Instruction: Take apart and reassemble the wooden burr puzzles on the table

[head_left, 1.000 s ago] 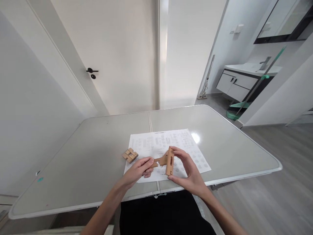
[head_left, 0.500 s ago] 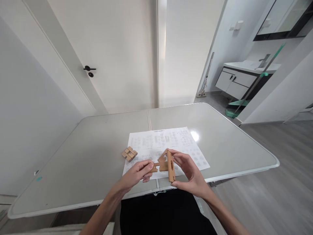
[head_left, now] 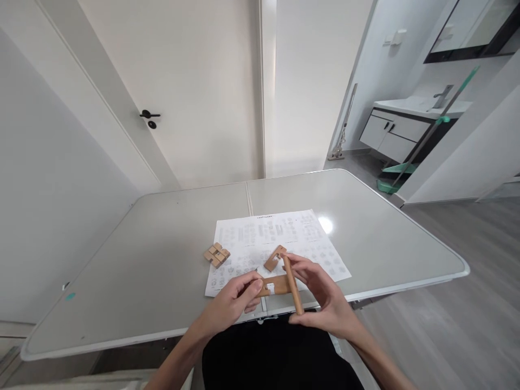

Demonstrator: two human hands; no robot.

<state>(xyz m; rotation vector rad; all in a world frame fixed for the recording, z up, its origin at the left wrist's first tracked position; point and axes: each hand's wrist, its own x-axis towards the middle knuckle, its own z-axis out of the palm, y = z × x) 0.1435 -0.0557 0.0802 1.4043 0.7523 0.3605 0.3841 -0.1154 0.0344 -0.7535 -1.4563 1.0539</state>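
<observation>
Slotted wooden bar (head_left: pixel 294 290) in right hand (head_left: pixel 331 303) turned edge-on, flat wooden piece (head_left: pixel 280 285) in left hand (head_left: pixel 231 303) nearer tabletop's (head_left: pixel 162 271) front edge, loose notched piece (head_left: pixel 271 264) more exposed

Left hand (head_left: pixel 239 295) pinched, thumb uppermost — right hand (head_left: pixel 325 295) spread, thumb below fingers — forearms converging.

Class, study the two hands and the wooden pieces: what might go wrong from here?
The right hand pinches the upright wooden piece by its ends, so it might slip or twist. The flat wooden piece in the left hand seems to meet it near the table's front edge; if either came loose, it might drop off.
</observation>
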